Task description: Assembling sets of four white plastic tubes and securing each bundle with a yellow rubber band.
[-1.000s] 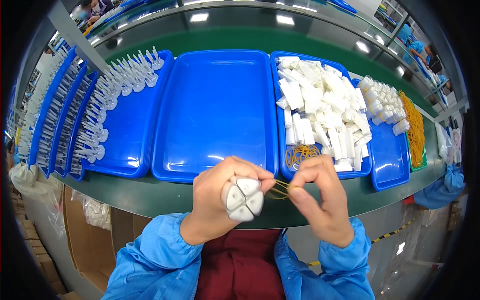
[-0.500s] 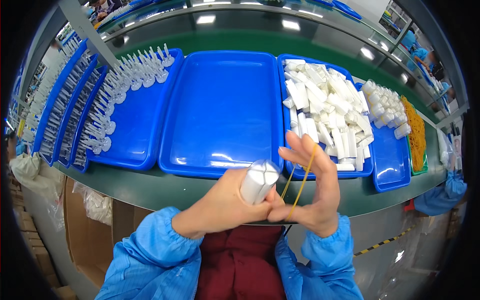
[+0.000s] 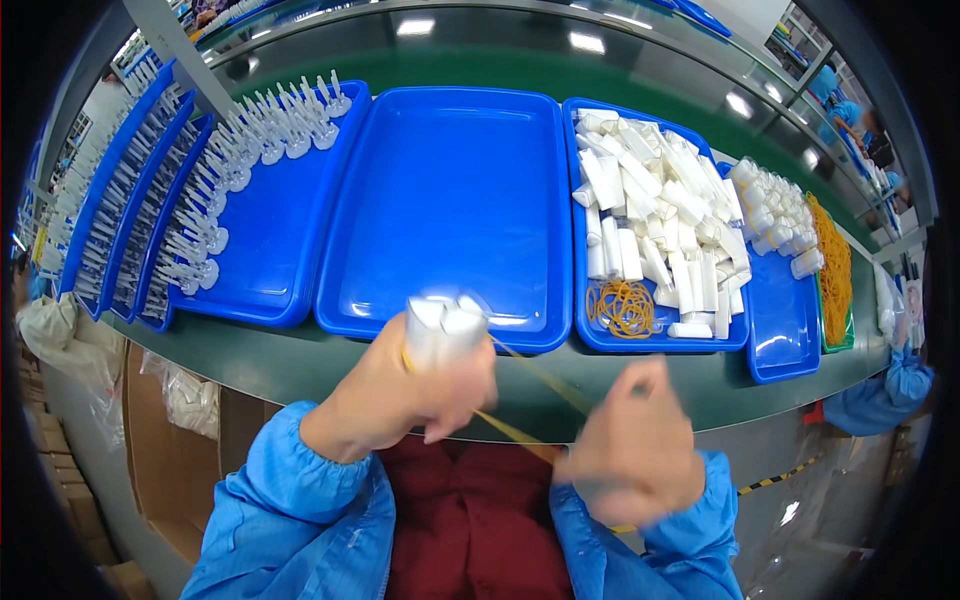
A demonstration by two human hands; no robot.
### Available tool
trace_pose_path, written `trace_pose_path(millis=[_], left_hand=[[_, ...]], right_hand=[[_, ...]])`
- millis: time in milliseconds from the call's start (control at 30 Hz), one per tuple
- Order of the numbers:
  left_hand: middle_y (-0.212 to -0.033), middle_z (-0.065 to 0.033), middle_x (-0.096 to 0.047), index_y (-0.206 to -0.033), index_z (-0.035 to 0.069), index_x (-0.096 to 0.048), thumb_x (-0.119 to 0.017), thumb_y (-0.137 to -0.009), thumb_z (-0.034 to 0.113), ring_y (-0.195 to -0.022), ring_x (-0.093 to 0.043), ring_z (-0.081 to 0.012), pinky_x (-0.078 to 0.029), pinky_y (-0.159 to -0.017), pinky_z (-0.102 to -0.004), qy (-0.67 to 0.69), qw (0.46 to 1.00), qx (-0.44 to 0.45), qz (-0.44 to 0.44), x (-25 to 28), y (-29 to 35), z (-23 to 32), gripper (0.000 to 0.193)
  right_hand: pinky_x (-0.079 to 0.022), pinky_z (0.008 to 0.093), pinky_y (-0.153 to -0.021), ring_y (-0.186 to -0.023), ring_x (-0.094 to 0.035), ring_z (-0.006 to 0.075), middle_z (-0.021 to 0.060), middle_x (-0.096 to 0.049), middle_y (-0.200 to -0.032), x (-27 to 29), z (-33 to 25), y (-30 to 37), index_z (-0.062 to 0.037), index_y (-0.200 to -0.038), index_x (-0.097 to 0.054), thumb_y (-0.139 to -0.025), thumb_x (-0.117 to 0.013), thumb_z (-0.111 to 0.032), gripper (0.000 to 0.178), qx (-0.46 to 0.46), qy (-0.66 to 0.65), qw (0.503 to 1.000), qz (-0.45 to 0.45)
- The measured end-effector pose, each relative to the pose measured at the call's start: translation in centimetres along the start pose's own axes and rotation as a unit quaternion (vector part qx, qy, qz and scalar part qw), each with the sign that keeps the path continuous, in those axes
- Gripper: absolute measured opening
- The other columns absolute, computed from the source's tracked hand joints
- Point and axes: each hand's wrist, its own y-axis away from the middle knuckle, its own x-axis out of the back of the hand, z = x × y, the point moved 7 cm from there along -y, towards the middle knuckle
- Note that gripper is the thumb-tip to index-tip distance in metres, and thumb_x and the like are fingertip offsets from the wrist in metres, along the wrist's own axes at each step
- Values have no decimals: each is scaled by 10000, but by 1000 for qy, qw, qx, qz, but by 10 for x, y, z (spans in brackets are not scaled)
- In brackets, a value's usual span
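My left hand (image 3: 408, 385) is closed around an upright bundle of white cylindrical pieces (image 3: 445, 328), held over the table's near edge. A yellow rubber band (image 3: 518, 436) loops round the bundle and stretches across to my right hand (image 3: 632, 435). That hand is smeared by motion, with its fingers curled on the band. Beyond it, a blue tray (image 3: 590, 322) holds a heap of loose white pieces (image 3: 665, 220). A small pile of yellow rubber bands (image 3: 622, 308) lies in its near left corner.
A wide blue tray (image 3: 440, 215) with a bare bottom lies ahead. To the left, blue trays (image 3: 262, 250) hold rows of clear stemmed parts (image 3: 262, 140). Banded bundles (image 3: 775, 210) and a mass of rubber bands (image 3: 832, 265) sit at right. A cardboard box (image 3: 175, 440) stands below left.
The bundle and my left hand have moved left and slightly up. My right hand has drawn away to the right and down, stretching the band, and the band pile has come into sight.
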Motion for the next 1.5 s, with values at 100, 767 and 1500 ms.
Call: trace_pose_path(millis=[100, 767, 1500], left_hand=[[-562, -6, -537, -805, 95, -578, -642, -978, 428, -450, -513, -72, -308, -368, -228, 22, 989, 147, -10, -7, -1, -39, 381], [-639, -118, -626, -1585, -18, -258, -745, -749, 78, -567, -660, -270, -512, -554, -400, -545, 782, -288, 97, -43, -4, -16, 972], [-1438, -162, -470, -1564, -30, -252, -935, -704, 164, -1321, -501, -269, -405, -1111, -411, -101, 983, -147, 31, -50, -19, -29, 1116]], right_hand=[[-415, 305, -807, -767, -679, 107, 6, -740, -892, 2, -38, -18, -116, -942, -771, -863, -699, -215, 147, 77, -82, 993, 44], [-461, 388, -818, -955, -578, 302, 132, -624, -1079, -26, 24, -7, -55, -1045, -628, -665, -869, -75, 449, -109, -91, 984, 112], [-574, 410, -862, -1054, -669, 331, 153, -683, -1172, 18, 6, 21, -8, -1202, -668, -750, -769, -48, 465, -62, 114, 977, 170]])
